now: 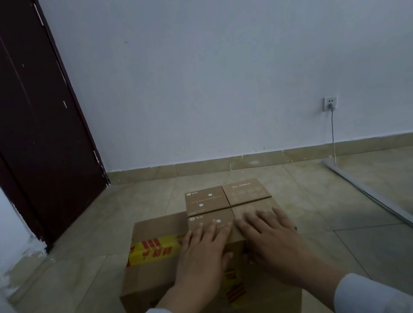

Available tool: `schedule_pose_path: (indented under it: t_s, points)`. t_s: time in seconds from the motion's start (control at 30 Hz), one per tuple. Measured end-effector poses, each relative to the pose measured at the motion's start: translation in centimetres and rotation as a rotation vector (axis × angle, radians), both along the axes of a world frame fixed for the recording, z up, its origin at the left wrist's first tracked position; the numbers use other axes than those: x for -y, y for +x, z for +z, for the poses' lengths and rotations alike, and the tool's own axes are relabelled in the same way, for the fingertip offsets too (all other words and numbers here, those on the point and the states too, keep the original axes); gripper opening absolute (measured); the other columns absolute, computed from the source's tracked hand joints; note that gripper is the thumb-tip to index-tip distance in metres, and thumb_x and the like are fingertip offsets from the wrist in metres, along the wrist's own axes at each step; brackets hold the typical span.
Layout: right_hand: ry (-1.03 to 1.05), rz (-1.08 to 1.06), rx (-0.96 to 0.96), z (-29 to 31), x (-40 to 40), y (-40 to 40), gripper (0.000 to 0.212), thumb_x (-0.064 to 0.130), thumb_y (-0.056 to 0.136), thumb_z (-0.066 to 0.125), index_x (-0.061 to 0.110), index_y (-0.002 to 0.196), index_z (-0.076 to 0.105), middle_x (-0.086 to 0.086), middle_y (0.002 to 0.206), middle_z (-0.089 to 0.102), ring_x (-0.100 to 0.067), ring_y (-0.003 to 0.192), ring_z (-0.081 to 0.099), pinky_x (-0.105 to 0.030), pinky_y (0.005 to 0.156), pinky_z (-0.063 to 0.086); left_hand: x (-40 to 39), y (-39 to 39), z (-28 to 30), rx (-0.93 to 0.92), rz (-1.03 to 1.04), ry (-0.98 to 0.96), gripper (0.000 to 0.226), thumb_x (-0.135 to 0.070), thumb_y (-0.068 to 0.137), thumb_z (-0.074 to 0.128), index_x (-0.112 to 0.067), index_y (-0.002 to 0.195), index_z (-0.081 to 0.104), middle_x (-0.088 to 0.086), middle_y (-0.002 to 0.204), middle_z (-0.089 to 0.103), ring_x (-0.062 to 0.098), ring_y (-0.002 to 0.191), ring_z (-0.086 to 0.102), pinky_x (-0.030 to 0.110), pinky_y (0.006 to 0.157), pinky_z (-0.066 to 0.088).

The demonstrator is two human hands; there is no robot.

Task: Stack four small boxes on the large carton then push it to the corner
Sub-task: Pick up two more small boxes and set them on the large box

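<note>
A large brown carton (pixel 153 278) with yellow and red tape stands on the tiled floor in front of me. On its right half sit small brown boxes in a two-by-two block: the far left box (pixel 206 198), the far right box (pixel 247 191), the near left box (pixel 206 222) and the near right box (pixel 256 209). My left hand (pixel 203 257) lies flat, fingers spread, over the near left box's front edge. My right hand (pixel 273 240) rests flat on the near right box. Neither hand grips anything.
A dark brown door (pixel 28 123) stands at the left, meeting the white wall at the corner (pixel 108 180). A wall socket (pixel 330 104) with a cable hanging down is at the right. A grey floor strip (pixel 399 211) runs diagonally on the right.
</note>
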State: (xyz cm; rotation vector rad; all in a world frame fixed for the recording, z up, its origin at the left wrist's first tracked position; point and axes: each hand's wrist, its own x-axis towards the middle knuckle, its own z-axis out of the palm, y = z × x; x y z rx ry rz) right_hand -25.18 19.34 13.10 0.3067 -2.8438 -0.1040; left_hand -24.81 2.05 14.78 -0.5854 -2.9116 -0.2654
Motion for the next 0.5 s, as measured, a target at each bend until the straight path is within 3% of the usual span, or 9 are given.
schedule_pose_path:
  t_s: [0.2,0.33,0.4,0.5]
  points:
    - [0.062,0.03,-0.064,-0.1,0.0,-0.1,0.061,0.051,0.073,0.04,0.027,0.129,0.047,0.001,0.119,0.068,-0.025,0.108,0.065,-0.045,0.097,0.025,-0.1,0.0,0.4,0.018,0.004,-0.043,0.058,-0.037,0.097,0.033,-0.036,0.146,0.003,-0.004,0.16,0.002,0.021,0.146,-0.003,0.038,0.117,-0.003]
    - [0.083,0.076,-0.14,-0.3,-0.1,-0.7,0.073,0.053,0.062,0.072,0.027,0.126,0.05,0.001,0.116,0.069,-0.025,0.105,0.066,-0.048,0.101,0.04,-0.1,-0.3,0.2,0.019,0.012,-0.04,0.058,-0.036,0.097,0.035,-0.036,0.146,0.004,-0.003,0.16,0.004,0.022,0.146,-0.001,0.039,0.118,-0.001]
    - [0.062,0.088,-0.136,-0.2,0.0,-0.9,0.077,0.052,0.055,0.078,0.026,0.123,0.054,0.0,0.114,0.07,-0.026,0.102,0.068,-0.047,0.089,0.048,-0.1,-0.4,0.3,0.019,0.01,-0.041,0.058,-0.036,0.097,0.035,-0.036,0.146,0.004,-0.003,0.16,0.005,0.022,0.146,0.0,0.039,0.119,0.0]
    - [0.063,0.1,-0.135,-0.4,0.1,-1.2,0.076,0.05,0.054,0.079,0.024,0.122,0.056,-0.002,0.114,0.07,-0.027,0.102,0.067,-0.046,0.087,0.05,0.0,-0.6,0.2,0.02,0.01,-0.047,0.058,-0.036,0.097,0.035,-0.036,0.146,0.004,-0.003,0.16,0.004,0.022,0.146,0.0,0.04,0.119,0.001]
